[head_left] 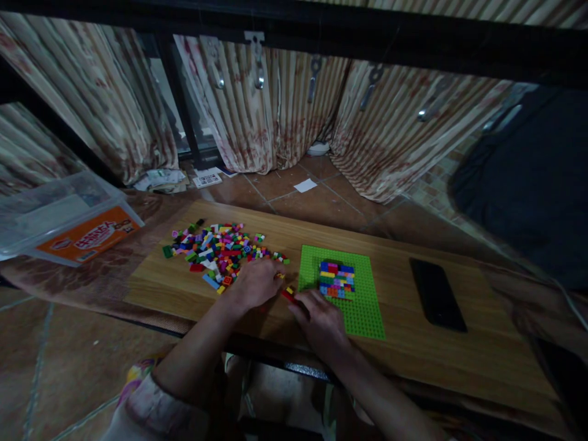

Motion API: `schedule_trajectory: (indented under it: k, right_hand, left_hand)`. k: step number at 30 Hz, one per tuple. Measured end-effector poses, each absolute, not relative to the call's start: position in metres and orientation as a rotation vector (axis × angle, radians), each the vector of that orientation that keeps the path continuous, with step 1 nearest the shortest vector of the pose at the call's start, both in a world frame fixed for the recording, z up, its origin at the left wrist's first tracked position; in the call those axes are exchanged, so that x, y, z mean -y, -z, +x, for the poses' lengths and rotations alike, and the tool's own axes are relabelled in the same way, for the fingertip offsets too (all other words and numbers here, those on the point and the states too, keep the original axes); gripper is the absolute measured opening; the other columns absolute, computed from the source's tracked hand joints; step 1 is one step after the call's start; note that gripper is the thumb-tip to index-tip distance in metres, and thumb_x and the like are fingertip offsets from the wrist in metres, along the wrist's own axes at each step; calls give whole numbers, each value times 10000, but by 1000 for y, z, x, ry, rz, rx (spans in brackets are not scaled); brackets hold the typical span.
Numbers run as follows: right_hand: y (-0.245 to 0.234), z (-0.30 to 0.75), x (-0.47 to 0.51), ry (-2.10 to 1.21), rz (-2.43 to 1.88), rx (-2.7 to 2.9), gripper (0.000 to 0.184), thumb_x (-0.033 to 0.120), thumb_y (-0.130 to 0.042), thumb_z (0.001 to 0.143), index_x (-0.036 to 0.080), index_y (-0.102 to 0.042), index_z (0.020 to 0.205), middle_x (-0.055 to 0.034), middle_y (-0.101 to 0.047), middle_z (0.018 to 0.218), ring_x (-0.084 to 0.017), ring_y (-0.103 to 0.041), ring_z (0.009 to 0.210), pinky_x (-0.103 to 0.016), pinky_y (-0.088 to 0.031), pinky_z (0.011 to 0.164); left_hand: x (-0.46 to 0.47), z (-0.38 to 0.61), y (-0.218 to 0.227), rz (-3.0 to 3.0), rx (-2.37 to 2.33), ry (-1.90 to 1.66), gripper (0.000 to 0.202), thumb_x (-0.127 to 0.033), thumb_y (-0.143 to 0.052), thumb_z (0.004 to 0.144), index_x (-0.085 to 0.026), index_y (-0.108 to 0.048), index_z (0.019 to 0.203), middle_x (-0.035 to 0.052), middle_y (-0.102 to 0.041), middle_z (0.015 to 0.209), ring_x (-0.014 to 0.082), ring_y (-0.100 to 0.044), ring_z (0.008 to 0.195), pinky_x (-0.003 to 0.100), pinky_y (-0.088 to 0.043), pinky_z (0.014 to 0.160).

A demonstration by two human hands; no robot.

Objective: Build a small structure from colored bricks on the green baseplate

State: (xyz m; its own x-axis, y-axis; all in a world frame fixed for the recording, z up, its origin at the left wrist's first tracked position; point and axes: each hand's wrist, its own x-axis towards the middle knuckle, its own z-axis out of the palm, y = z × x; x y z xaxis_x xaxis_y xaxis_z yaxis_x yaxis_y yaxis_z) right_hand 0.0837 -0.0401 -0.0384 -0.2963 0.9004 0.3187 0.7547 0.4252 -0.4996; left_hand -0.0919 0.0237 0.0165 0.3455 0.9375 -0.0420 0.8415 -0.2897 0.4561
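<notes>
My left hand [258,283] is closed beside the right edge of a heap of loose toy bricks [223,250], with a small yellow brick [280,275] at its fingertips. My right hand [321,315] pinches a red brick [288,296] that has a small yellow piece on top, just off the near left side of a green baseplate [367,306]. On that baseplate stands a block of many-coloured bricks [337,280], packed in rows. The two hands are close together but apart.
A black phone [437,294] lies on the wooden board [395,361] to the right. At the far left stands a clear plastic box [64,214] with an orange label. Curtains [294,110] hang behind the table, and a white paper [305,185] lies on the tiled floor.
</notes>
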Motion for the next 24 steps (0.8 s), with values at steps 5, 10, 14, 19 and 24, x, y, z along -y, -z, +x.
schedule_trajectory:
  k: [5,10,14,19,24]
  right_hand:
    - [36,81,45,-304,-1452,2182,104,245,-546,891,203,-639,871,-58,-648,908,-176,-622,794,-270,-469,642]
    - [28,86,42,-389,-1399,2152,141,260,-523,910,219,-648,859,-31,-650,874,-154,-618,797,-251,-461,690]
    - [11,104,34,-457,-1375,2083,162,310,-519,913,232,-656,873,-13,-659,817,-152,-624,761,-259,-462,708]
    - [-5,152,23,-485,-1438,1936,149,287,-528,902,227,-664,906,-28,-690,894,-167,-645,811,-280,-473,750]
    - [-6,194,14,-436,-1670,1877,137,264,-555,869,204,-678,873,-44,-701,867,-188,-647,786,-299,-469,735]
  left_hand:
    - [-25,-88,-14,2284,-1608,-239,215,-257,-526,793,-234,-710,903,61,-702,815,206,-632,815,271,-450,735]
    - [-26,-83,-17,2337,-1606,-101,244,-260,-491,818,-246,-696,948,45,-710,849,200,-645,817,287,-465,746]
    - [-25,-80,-18,2378,-1577,-74,228,-244,-487,825,-239,-690,927,44,-704,835,191,-637,812,277,-461,753]
    - [-25,-78,-17,2379,-1586,-67,226,-277,-485,843,-236,-682,946,52,-702,851,193,-636,827,272,-460,736]
    - [-27,-75,-20,2365,-1627,-5,248,-282,-483,842,-217,-663,1000,70,-703,875,202,-649,792,284,-466,707]
